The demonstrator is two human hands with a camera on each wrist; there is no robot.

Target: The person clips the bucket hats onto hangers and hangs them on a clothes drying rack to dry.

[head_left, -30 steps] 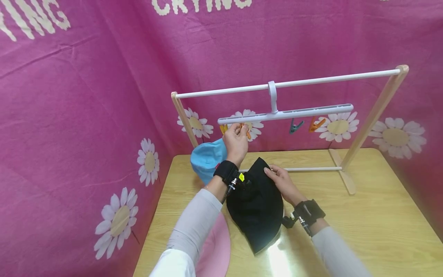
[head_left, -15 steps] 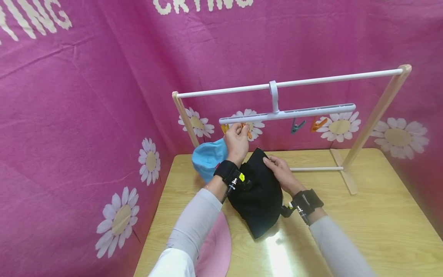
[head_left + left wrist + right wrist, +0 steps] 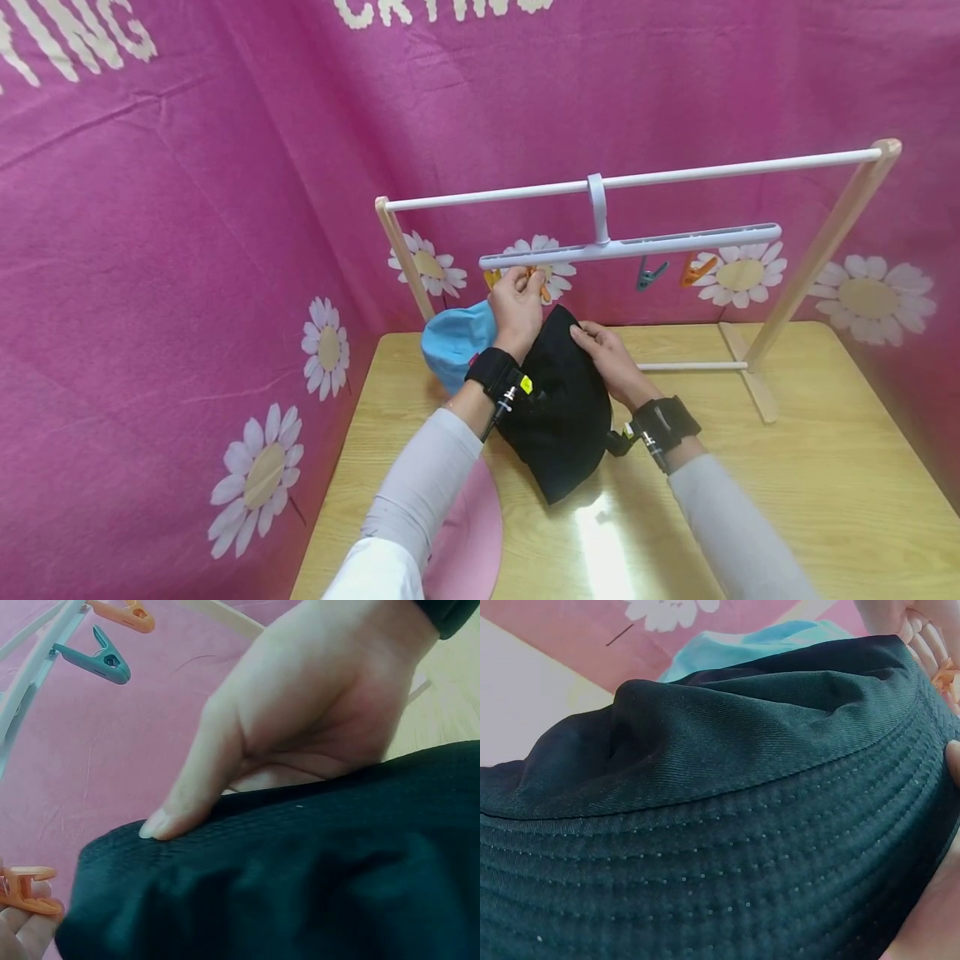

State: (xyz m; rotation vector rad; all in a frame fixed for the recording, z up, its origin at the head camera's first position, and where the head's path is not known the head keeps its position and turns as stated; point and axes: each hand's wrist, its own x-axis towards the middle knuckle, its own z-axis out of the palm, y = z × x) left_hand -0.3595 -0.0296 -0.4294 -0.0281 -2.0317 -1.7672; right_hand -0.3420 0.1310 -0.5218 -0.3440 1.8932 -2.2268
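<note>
My left hand (image 3: pixel 517 310) pinches an orange clip (image 3: pixel 30 891) under the left part of a pale grey hanger (image 3: pixel 660 245). A black bucket hat (image 3: pixel 570 408) with a stitched brim hangs tilted from my right hand (image 3: pixel 613 363). In the left wrist view, my right thumb lies on the brim, with the other fingers hidden behind it. The brim's upper corner is just below and right of the clip. To the left, a light blue hat (image 3: pixel 453 337) hangs under a yellow clip (image 3: pixel 491 277), partly behind my left hand.
A white rod (image 3: pixel 720 170) on a wooden stand (image 3: pixel 821 258) carries the hanger. Farther right hang a teal clip (image 3: pixel 651 273) and another orange clip (image 3: pixel 697 270). A pink hat (image 3: pixel 476 533) lies on the wooden table (image 3: pixel 825 467), partly under my left forearm. Pink cloth (image 3: pixel 225 208) encloses the back and left.
My right hand has raised the black bucket hat toward the clip and the hanger. The left hand stays on the orange clip. The view has shifted slightly.
</note>
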